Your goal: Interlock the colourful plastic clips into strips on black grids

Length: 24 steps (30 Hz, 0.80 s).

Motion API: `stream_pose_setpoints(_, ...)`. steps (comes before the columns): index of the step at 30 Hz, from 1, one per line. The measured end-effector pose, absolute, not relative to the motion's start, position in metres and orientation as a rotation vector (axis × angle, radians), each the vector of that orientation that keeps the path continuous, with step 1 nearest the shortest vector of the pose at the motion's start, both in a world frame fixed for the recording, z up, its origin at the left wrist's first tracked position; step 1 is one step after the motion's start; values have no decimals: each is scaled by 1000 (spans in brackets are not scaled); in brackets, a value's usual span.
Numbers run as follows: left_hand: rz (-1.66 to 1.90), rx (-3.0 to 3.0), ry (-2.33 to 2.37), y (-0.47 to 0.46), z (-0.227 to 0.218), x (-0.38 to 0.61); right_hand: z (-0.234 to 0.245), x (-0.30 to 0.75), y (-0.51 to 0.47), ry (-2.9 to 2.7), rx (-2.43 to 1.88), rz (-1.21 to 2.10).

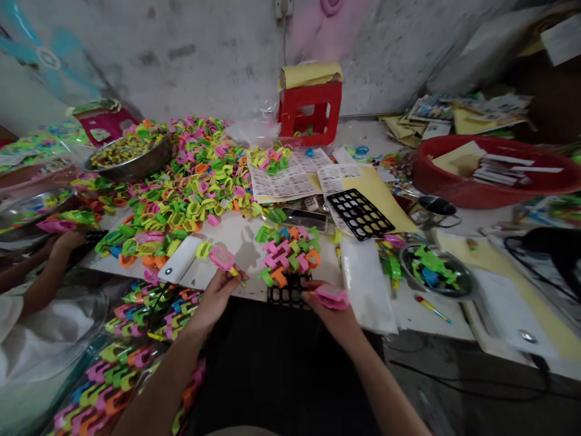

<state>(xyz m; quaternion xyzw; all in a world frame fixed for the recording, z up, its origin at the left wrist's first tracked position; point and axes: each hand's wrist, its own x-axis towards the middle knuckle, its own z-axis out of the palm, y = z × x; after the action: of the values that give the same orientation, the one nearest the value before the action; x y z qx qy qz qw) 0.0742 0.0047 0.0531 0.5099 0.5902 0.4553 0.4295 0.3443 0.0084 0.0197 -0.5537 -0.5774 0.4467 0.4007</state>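
My left hand (218,290) is closed in a pinch on a pink plastic piece (221,257) with a small yellow bit under it, held over the table's front edge. My right hand (327,310) is closed on another pink plastic piece (333,296), right beside a black grid tray (285,295). On that tray stands a packed cluster of pink, green, orange and blue plastic pieces (287,253). A white flat device (180,259) lies just left of my left hand.
A big heap of coloured plastic pieces (181,181) covers the table's left. A second black grid (358,213), printed sheets (290,175), a red stool (310,112), a red basin (494,172) and a small metal bowl (436,269) lie around. Another person's hand (68,242) works at left.
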Motion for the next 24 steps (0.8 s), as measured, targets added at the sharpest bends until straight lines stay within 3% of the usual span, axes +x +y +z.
stream_pose_setpoints(5, 1141, 1354, 1409, -13, 76, 110, 11, 324, 14, -1536, -1517, 1061)
stream_pose_setpoints(12, 1055, 1874, 1563, -15, 81, 132, 27, 319, 25, -2062, -1483, 787)
stream_pose_setpoints(24, 976, 2150, 1775, 10, 79, 156, 10, 298, 34, -2097, -1590, 709)
